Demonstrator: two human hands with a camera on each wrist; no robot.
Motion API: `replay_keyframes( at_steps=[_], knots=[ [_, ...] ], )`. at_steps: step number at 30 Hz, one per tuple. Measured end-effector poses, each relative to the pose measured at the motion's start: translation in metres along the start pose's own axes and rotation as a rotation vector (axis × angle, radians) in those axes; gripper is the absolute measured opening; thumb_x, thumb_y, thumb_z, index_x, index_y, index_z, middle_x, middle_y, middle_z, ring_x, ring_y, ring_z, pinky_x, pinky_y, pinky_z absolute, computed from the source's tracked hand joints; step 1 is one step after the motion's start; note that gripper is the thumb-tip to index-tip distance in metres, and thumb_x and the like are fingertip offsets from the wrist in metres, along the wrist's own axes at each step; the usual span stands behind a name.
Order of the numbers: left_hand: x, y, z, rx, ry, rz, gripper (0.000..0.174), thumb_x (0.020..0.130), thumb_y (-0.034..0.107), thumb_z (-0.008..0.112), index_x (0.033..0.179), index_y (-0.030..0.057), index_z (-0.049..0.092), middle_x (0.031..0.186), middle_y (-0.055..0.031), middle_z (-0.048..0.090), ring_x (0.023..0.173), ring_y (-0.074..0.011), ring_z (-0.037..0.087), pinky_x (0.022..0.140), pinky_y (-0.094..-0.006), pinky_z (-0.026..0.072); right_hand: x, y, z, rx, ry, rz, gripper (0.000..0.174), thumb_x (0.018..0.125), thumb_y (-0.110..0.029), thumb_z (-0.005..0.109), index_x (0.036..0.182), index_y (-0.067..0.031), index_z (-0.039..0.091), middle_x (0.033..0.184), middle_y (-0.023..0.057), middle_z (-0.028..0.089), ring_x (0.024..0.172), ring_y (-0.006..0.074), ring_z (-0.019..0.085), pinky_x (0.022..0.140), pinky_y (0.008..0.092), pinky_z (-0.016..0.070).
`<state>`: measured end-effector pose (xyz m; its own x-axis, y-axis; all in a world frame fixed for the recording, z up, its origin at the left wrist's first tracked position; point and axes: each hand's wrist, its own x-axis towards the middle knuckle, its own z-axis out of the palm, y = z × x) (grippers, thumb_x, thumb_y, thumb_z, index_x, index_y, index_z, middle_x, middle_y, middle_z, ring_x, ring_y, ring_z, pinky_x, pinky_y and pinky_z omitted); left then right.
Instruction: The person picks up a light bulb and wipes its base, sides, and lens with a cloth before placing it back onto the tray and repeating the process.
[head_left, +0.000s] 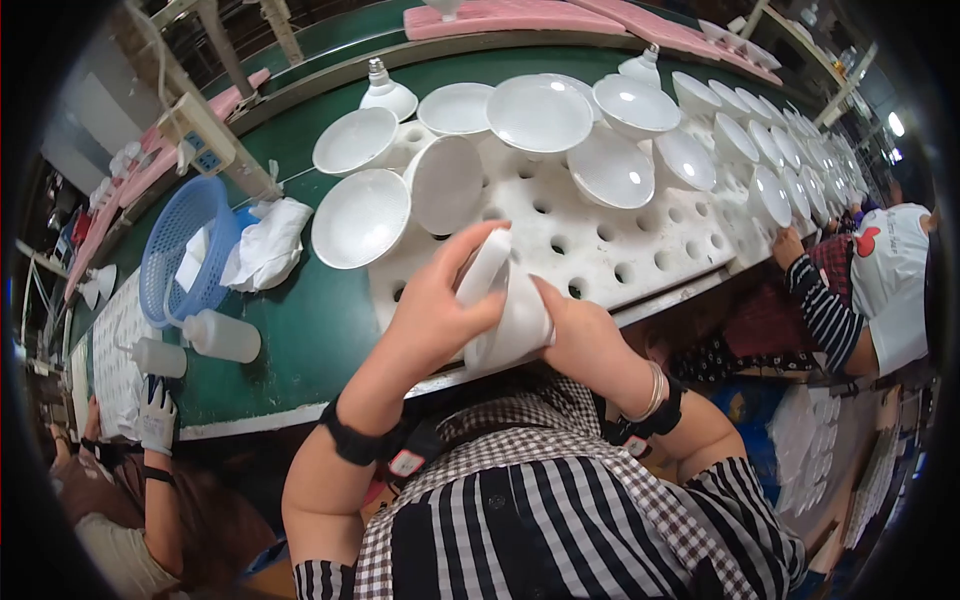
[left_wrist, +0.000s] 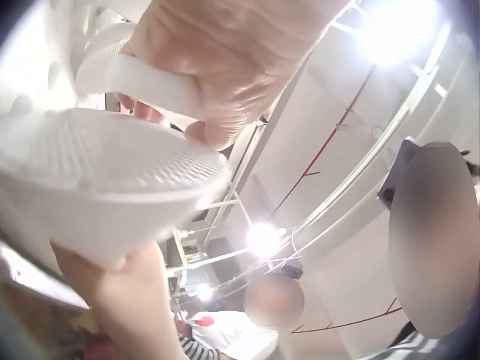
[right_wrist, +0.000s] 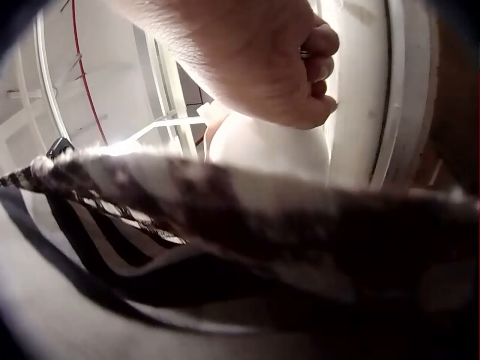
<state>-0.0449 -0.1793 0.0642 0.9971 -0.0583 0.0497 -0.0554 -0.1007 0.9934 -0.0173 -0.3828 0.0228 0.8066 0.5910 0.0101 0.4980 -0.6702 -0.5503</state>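
Just over the front edge of the foam tray, both hands hold white lamp parts close together. My left hand (head_left: 425,312) grips a round white lamp cover (head_left: 484,268) on edge between thumb and fingers. In the left wrist view this cover (left_wrist: 154,84) shows a thick rim and ribbing. My right hand (head_left: 588,335) holds a cone-shaped white reflector bulb (head_left: 520,318) from its narrow side. Its wide ribbed face (left_wrist: 97,150) points toward the cover in the left wrist view. In the right wrist view, curled fingers (right_wrist: 319,71) lie against the smooth white bulb (right_wrist: 266,146).
The white foam tray (head_left: 620,245) has rows of holes and carries several white reflector lamps (head_left: 540,112). On the green table (head_left: 290,345) at left are a blue basket (head_left: 185,235), a white cloth (head_left: 268,245) and two plastic bottles (head_left: 222,336). Other people sit at both sides.
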Motion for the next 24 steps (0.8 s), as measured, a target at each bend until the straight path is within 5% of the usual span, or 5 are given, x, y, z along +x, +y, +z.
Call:
replay_keyframes(
  at_steps=[8,12,15,17,24],
  knots=[
    [0.011,-0.002,-0.005,0.015,0.29,0.022,0.052,0.085,0.021,0.073,0.131,0.0041,0.056,0.116,-0.009,0.064,0.103,-0.0145,0.06,0.09,-0.0288,0.0477,-0.008,0.0,-0.004,0.251,0.222,-0.258,0.077,0.07,-0.007,0.076,0.14,-0.0166,0.045,0.084,0.0149,0.069,0.075,0.0352,0.067,0.066,0.0417,0.0523],
    [-0.012,0.03,0.021,0.764,0.066,0.996,0.043,0.086,0.034,0.071,0.12,0.0096,0.065,0.119,-0.013,0.065,0.097,-0.0323,0.062,0.087,-0.0454,0.0468,-0.002,0.011,-0.003,0.165,0.275,-0.245,0.067,0.071,-0.01,0.076,0.134,-0.0134,0.052,0.082,0.0137,0.068,0.074,0.0347,0.067,0.065,0.0405,0.0522],
    [-0.005,0.029,0.017,0.91,-0.03,0.888,0.037,0.091,0.034,0.065,0.117,0.008,0.067,0.113,-0.0118,0.066,0.097,-0.0266,0.061,0.087,-0.0404,0.0465,-0.001,0.037,0.008,0.081,0.309,-0.454,0.05,0.07,-0.013,0.076,0.119,-0.0089,0.064,0.079,0.0136,0.068,0.071,0.0321,0.067,0.061,0.0385,0.0518],
    [0.013,-0.008,-0.007,0.232,-0.127,0.042,0.032,0.097,0.03,0.057,0.117,0.0067,0.067,0.109,-0.0093,0.067,0.096,-0.019,0.061,0.085,-0.0335,0.0464,-0.005,0.025,0.002,0.306,0.295,-0.418,0.055,0.072,-0.014,0.076,0.124,-0.0054,0.061,0.083,0.015,0.069,0.071,0.0312,0.068,0.063,0.0365,0.0526],
    [-0.008,-0.023,-0.011,0.232,0.155,0.069,0.035,0.1,0.027,0.054,0.126,0.0057,0.061,0.11,-0.0066,0.066,0.092,-0.0111,0.06,0.08,-0.0257,0.0464,0.005,0.027,-0.012,0.157,0.573,-0.331,0.07,0.072,-0.003,0.071,0.138,-0.0087,0.049,0.081,0.0147,0.067,0.07,0.0344,0.066,0.063,0.0399,0.0515]
  ],
)
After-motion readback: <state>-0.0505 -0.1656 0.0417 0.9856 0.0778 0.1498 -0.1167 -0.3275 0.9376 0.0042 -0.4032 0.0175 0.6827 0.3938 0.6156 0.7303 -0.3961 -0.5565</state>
